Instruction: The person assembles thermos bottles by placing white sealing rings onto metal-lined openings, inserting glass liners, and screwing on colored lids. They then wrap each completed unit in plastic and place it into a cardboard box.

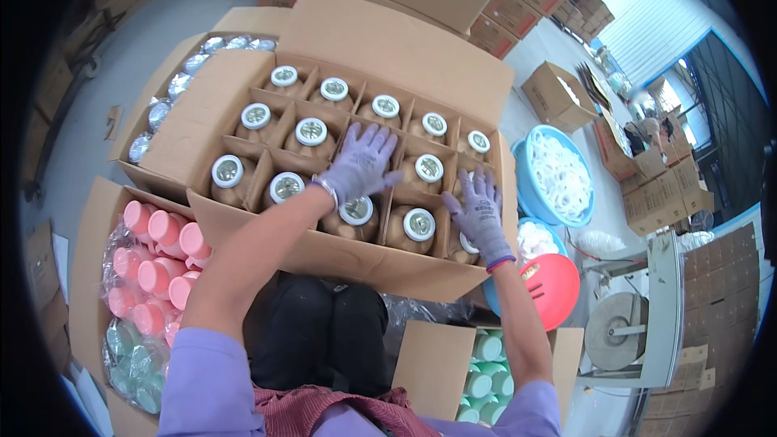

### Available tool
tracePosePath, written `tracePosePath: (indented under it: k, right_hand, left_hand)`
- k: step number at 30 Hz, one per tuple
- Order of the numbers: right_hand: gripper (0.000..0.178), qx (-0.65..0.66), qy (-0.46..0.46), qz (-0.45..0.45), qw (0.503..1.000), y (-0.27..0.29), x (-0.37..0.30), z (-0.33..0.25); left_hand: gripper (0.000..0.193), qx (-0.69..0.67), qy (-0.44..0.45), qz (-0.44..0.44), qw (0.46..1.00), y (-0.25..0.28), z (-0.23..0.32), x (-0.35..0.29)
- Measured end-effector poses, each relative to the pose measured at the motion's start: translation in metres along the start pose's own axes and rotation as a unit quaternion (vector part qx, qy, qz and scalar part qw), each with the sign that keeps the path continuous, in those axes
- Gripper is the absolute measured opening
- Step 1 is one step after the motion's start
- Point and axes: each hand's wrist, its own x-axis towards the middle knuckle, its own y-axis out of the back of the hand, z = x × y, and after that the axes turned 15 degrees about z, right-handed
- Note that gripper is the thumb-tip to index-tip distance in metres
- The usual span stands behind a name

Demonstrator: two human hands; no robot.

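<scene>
A large open cardboard carton (340, 247) stands before me, split by cardboard dividers into cells. Each visible cell holds an upright glass jar with a white-rimmed, clear-topped lid, such as the jar (312, 132) left of centre. My left hand (364, 163), in a light purple glove, rests with fingers spread over the middle of the carton and covers part of a jar top. Over the carton's right end, my right hand (480, 214) in a matching glove has its fingers stretched out. It partly hides two jars beneath it. Neither hand is closed around anything.
Pink plastic cups (164, 228) fill a carton at the left, and mint-green cups (487, 348) another near my right arm. Silver-topped items (180, 86) sit in a box beyond. A blue tub (558, 174) of white rings and a red basin (550, 291) stand at the right.
</scene>
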Motion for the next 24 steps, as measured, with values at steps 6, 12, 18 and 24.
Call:
tracePosePath:
  k: [6,12,18,24]
  right_hand:
    - [0.076,0.096,0.063,0.065,0.991,-0.037,0.000,-0.037]
    - [0.077,0.043,0.046,0.121,0.991,-0.028,0.002,-0.046]
    - [0.069,0.021,0.008,0.040,0.999,-0.048,0.009,-0.027]
    - [0.066,-0.141,0.060,0.060,0.986,-0.056,-0.039,-0.009]
  left_hand:
    - [0.055,-0.145,0.061,0.062,0.986,0.109,0.032,-0.054]
    - [0.042,-0.158,0.167,0.063,0.971,0.208,0.034,-0.181]
    - [0.037,-0.127,0.415,0.078,0.897,0.233,0.066,-0.336]
    - [0.030,-0.130,0.523,0.092,0.838,0.262,0.077,-0.383]
